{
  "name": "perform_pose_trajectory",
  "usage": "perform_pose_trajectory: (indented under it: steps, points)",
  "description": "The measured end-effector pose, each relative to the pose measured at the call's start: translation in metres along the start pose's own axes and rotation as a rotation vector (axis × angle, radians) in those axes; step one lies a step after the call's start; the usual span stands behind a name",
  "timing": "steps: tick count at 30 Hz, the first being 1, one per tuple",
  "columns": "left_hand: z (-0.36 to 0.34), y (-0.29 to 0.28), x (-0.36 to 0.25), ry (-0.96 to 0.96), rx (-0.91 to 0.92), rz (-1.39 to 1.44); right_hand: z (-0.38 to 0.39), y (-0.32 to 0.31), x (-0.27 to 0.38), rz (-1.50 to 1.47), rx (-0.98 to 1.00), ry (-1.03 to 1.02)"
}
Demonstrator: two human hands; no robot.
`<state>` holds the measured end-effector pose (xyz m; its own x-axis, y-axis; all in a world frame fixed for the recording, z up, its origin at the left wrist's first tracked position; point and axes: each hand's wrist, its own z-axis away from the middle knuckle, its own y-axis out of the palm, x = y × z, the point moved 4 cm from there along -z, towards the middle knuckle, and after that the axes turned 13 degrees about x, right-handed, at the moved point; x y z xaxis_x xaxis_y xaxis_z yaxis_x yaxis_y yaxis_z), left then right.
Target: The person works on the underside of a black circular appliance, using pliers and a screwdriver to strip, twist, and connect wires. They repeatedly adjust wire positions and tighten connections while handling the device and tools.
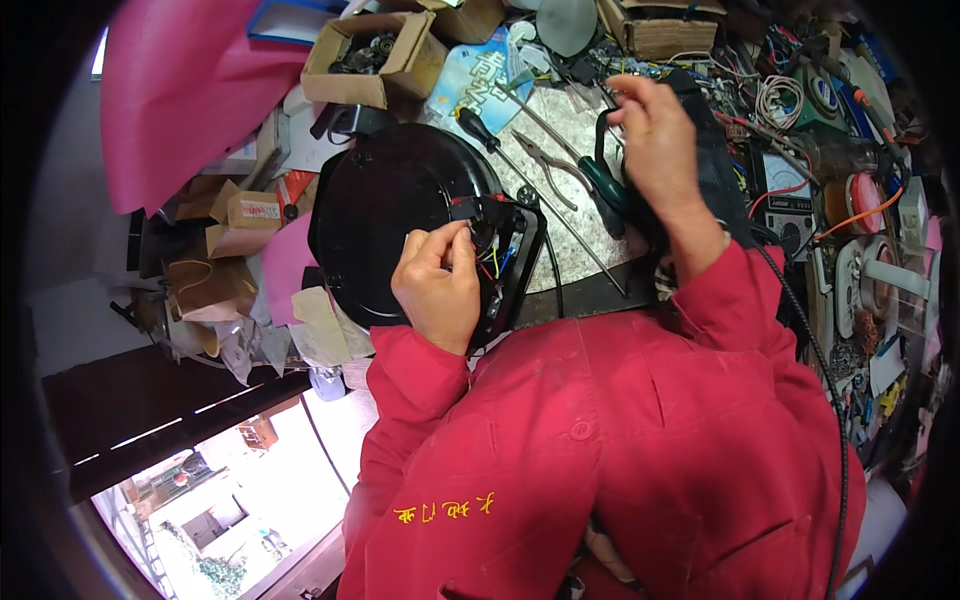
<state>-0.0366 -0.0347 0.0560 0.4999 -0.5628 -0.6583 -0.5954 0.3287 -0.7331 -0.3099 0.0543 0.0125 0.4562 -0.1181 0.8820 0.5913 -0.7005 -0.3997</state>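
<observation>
A round black appliance (400, 215) lies on the bench, its side housing open with red, yellow and blue wires (497, 265) showing. My left hand (437, 285) is over its right part, thumb and forefinger pinching a small black part (467, 210) beside the wires. Farther right, my right hand (655, 140) is raised over the bench with its fingers curled together; what they hold, if anything, is unclear. Between the hands lie a black-handled screwdriver (478, 130), grey pliers (550, 168) and a green-handled screwdriver (602, 186).
A cardboard box of dark parts (362, 60) stands at the back left. On the right are tangled wires, a multimeter (788, 215) and an orange cable (862, 215). Pink sheeting (190, 90) hangs at the far left. Small cartons (245, 215) crowd the left side.
</observation>
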Motion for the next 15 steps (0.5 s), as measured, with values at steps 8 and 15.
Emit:
perform_pose_trajectory:
  steps: [8, 15]
  points:
    - [0.005, -0.003, 0.008, -0.027, 0.029, 0.009, 0.039, 0.013, -0.006, 0.575, 0.307, -0.048]
    - [0.013, -0.001, 0.012, -0.059, 0.047, -0.004, 0.091, 0.054, -0.034, 1.023, 0.559, 0.032]
